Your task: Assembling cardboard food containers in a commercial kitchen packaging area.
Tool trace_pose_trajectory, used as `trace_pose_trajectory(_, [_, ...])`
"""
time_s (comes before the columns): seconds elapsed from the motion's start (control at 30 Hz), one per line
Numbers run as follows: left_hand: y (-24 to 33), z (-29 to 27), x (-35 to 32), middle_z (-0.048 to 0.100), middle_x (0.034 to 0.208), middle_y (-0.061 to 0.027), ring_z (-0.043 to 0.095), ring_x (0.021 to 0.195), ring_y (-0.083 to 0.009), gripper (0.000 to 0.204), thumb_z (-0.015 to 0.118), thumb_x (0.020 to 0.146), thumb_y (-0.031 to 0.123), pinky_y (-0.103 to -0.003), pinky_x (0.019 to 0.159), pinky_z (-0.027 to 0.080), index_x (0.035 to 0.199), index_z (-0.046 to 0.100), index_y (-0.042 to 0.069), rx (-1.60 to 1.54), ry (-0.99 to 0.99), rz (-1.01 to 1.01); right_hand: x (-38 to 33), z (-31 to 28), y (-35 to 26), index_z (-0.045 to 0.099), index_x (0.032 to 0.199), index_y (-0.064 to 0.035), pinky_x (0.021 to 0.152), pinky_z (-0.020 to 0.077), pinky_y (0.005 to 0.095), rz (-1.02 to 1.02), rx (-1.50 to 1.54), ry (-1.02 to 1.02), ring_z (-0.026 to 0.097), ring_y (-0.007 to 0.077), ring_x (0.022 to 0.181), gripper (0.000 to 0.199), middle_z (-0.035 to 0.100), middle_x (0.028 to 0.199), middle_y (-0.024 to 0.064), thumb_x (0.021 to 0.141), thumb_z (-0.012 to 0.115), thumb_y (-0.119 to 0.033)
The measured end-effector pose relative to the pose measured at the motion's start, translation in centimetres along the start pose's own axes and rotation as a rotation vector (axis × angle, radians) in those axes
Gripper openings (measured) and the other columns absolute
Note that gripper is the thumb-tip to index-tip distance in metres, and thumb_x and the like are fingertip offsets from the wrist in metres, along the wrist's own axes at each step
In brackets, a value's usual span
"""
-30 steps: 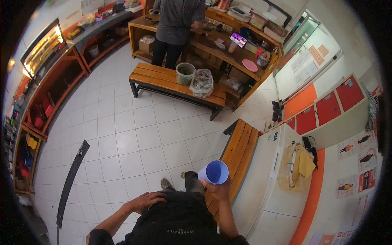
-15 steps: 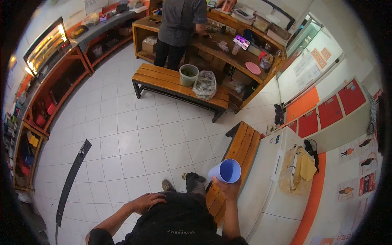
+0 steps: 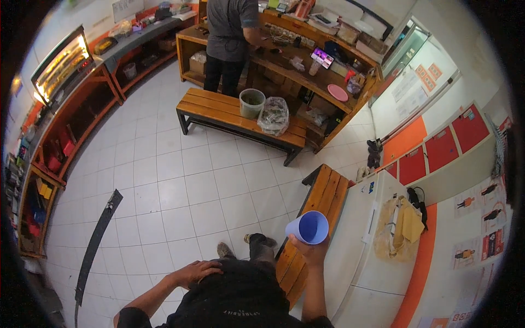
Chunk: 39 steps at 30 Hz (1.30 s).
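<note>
A light blue plastic cup (image 3: 309,228) is in my right hand (image 3: 309,249), raised at my right side above a wooden bench. Its mouth tilts up toward me, and the inside shows blue; I cannot make out any contents. My fingers wrap round its lower part. My left hand (image 3: 200,271) lies flat on the dark clothing over my lap, its fingers stretched out and holding nothing.
Beside my right arm runs a slatted bench (image 3: 322,198), then a white fridge (image 3: 355,240) with a plastic bag (image 3: 398,227) on it. Ahead, another bench (image 3: 210,106) bears a bucket (image 3: 251,104) and a clear bag (image 3: 273,116). A person (image 3: 232,38) stands behind it at a wooden desk.
My right hand has shifted the cup slightly to the right. The person by the desk has moved a little left. My left hand stays where it was.
</note>
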<state>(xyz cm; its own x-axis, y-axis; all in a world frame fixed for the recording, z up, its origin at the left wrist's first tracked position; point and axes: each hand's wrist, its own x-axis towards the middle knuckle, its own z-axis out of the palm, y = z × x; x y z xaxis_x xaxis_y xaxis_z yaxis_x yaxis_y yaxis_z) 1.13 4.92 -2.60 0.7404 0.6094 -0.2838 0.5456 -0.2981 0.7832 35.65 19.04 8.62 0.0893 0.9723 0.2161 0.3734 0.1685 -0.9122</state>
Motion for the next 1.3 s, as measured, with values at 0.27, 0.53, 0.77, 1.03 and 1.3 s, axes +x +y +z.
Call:
trace_pose_trajectory(0.27, [1.1, -0.9, -0.4, 0.026, 0.148, -0.0072, 0.029, 0.135, -0.0311, 0.092, 0.073, 0.06, -0.001, -0.054, 0.109, 0.027, 0.138, 0.033, 0.026, -0.066, 0.018, -0.002, 0.0, 0.5, -1.2, 0.058, 0.096, -0.0052, 0.071, 0.0488, 0.0327, -0.01, -0.008, 0.017, 0.06, 0.0189, 0.08, 0.05, 0.062, 0.089, 0.0048, 0.059, 0.085, -0.024])
trace_pose_trajectory(0.53, [0.6, 0.6, -1.7, 0.024, 0.149, -0.0102, 0.029, 0.134, -0.0334, 0.1, 0.081, 0.057, 0.002, -0.054, 0.108, 0.029, 0.14, 0.03, 0.025, -0.063, 0.146, -0.057, -1.5, 3.0, 2.8, 0.055, 0.112, 0.0009, 0.08, 0.0497, 0.0365, -0.068, -0.039, 0.009, 0.06, 0.0245, 0.089, 0.062, 0.06, 0.101, 0.0108, 0.061, 0.083, -0.018])
trace_pose_trajectory(0.77, [2.6, 6.3, -5.6, 0.024, 0.147, -0.0094, 0.026, 0.135, -0.0341, 0.126, 0.091, 0.033, 0.014, -0.053, 0.102, 0.035, 0.141, 0.027, 0.019, -0.075, 0.391, -0.105, -0.9, 9.7, 4.7, 0.053, 0.116, 0.0019, 0.083, 0.0492, 0.0381, -0.125, 0.03, -0.412, 0.059, 0.0254, 0.094, 0.066, 0.059, 0.106, 0.0122, 0.06, 0.084, -0.018])
trace_pose_trajectory(1.03, [9.6, 12.7, -4.6, 0.034, 0.14, -0.0084, 0.034, 0.13, -0.0327, 0.124, 0.09, 0.031, 0.004, -0.05, 0.099, 0.037, 0.139, 0.03, 0.023, -0.148, 0.814, -0.402, 0.9, 17.7, -1.2, 0.051, 0.12, 0.003, 0.086, 0.0487, 0.0398, -0.31, 0.156, -0.869, 0.058, 0.0263, 0.1, 0.072, 0.059, 0.111, 0.0139, 0.06, 0.085, -0.018])
trace_pose_trajectory(1.3, [14.4, 15.9, -0.7, 0.033, 0.142, -0.0084, 0.031, 0.133, -0.0309, 0.116, 0.091, 0.035, 0.007, -0.048, 0.105, 0.032, 0.136, 0.036, 0.022, -0.294, 0.968, -0.493, 0.0, 18.3, -5.5, 0.05, 0.122, 0.0037, 0.09, 0.0471, 0.0397, -0.423, 0.319, -1.135, 0.057, 0.0288, 0.104, 0.075, 0.057, 0.115, 0.0148, 0.06, 0.086, -0.019])
